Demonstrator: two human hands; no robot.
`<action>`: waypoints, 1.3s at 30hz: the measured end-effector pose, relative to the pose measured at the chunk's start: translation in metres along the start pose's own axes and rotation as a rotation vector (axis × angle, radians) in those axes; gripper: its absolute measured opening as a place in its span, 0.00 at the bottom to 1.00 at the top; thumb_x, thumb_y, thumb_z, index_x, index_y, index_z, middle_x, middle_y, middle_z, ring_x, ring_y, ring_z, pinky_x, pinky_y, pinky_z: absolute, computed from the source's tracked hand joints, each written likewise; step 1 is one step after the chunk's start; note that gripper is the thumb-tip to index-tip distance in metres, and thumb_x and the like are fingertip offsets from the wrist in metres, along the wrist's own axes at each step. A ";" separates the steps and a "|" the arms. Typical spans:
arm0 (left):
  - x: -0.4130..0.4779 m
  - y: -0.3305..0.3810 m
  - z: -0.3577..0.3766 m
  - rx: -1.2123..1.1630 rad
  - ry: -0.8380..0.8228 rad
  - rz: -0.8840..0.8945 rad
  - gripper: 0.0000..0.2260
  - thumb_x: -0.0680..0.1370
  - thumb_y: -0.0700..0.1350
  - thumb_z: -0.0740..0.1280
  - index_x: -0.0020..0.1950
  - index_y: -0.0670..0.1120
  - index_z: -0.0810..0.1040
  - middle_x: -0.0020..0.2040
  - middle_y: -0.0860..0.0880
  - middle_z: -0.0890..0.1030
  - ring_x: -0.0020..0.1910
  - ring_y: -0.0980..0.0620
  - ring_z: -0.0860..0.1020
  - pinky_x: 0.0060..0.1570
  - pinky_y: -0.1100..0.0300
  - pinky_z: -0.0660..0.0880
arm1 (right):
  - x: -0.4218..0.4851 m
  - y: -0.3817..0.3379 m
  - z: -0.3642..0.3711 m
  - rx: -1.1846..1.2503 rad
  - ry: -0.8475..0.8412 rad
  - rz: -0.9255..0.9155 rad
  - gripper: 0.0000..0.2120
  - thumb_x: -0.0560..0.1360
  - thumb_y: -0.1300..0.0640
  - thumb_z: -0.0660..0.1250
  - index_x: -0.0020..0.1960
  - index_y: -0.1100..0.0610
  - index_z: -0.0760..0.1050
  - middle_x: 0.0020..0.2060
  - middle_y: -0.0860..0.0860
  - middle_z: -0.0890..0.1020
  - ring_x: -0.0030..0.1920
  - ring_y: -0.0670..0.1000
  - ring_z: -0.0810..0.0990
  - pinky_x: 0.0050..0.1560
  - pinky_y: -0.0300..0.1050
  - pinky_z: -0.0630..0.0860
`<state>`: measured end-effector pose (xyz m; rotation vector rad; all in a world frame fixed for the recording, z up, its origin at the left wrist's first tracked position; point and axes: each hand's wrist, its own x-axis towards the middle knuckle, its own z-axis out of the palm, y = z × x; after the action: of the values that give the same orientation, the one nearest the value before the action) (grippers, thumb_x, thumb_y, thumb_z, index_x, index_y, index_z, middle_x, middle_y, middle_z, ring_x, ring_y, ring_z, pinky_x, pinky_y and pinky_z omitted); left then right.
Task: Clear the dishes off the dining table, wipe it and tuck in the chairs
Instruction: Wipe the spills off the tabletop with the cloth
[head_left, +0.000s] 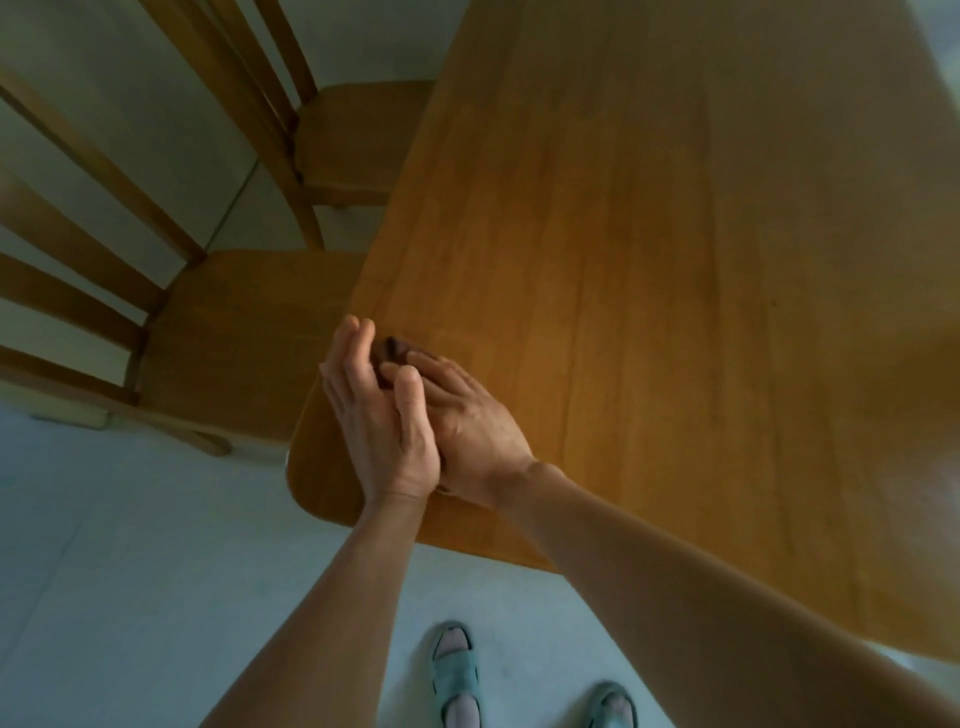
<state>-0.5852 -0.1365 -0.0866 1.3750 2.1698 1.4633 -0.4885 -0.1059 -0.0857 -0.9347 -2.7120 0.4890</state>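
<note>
While the right hand (470, 421) presses flat on the dark cloth (390, 349) at the table (649, 260) edge, centre-left of frame, the left hand (382, 415) stands cupped open alongside (the cloth seems soft, light, easily bunched anywhere).

Table (649, 260) honey-brown wood, cloth (388, 347) dark brown, sandals (454, 670) grey-green.

Room across tabletop (649, 260); chairs (244, 338) along left edge.

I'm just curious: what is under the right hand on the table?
A bit of dark cloth shows past the fingers of the right hand, which lies flat on the table. The rest is covered.
</note>
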 end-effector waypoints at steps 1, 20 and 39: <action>-0.001 0.001 0.000 -0.002 -0.021 -0.006 0.29 0.82 0.59 0.51 0.73 0.39 0.66 0.73 0.39 0.67 0.71 0.42 0.66 0.70 0.52 0.65 | -0.010 -0.002 0.001 0.008 0.019 0.012 0.31 0.76 0.51 0.65 0.77 0.55 0.62 0.75 0.53 0.66 0.78 0.56 0.57 0.77 0.53 0.56; -0.150 0.155 0.147 0.030 -0.523 0.166 0.25 0.81 0.57 0.50 0.70 0.45 0.72 0.70 0.45 0.73 0.70 0.48 0.69 0.67 0.58 0.65 | -0.291 0.114 -0.076 -0.092 0.306 0.477 0.19 0.81 0.50 0.59 0.71 0.51 0.74 0.72 0.49 0.71 0.75 0.53 0.65 0.74 0.54 0.64; -0.172 0.206 0.232 0.436 -0.543 0.287 0.30 0.80 0.64 0.45 0.73 0.50 0.70 0.76 0.51 0.66 0.77 0.52 0.60 0.77 0.49 0.52 | -0.402 0.309 -0.174 -0.161 0.467 0.934 0.21 0.80 0.50 0.58 0.72 0.53 0.71 0.75 0.52 0.68 0.75 0.56 0.61 0.73 0.57 0.63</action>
<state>-0.2315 -0.1041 -0.0910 2.0059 2.0408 0.5659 0.0475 -0.0897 -0.0875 -2.0447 -1.7946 0.1487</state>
